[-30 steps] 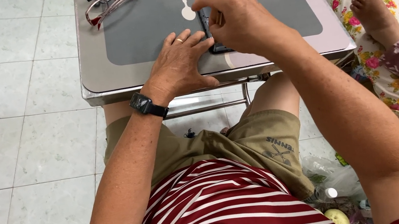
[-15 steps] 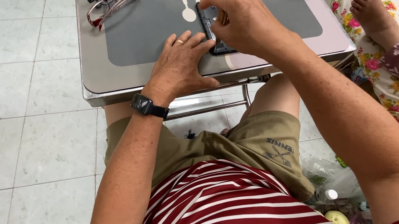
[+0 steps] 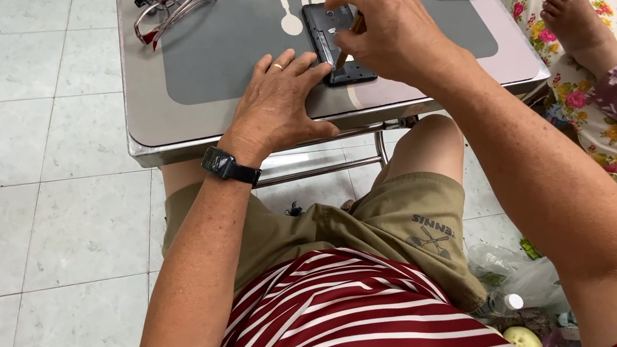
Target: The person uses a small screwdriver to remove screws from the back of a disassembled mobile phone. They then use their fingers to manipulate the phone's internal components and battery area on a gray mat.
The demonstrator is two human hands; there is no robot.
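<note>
— Where are you at?

— I'm working on the opened phone, lying back-up on the bench mat. My left hand lies flat, fingers spread, pinning its near edge. My right hand pinches a thin tool, tip down inside the casing.

— What does the next move call for?

— I'd judge a steady tip and a firm left hand, so nothing skids.
</note>
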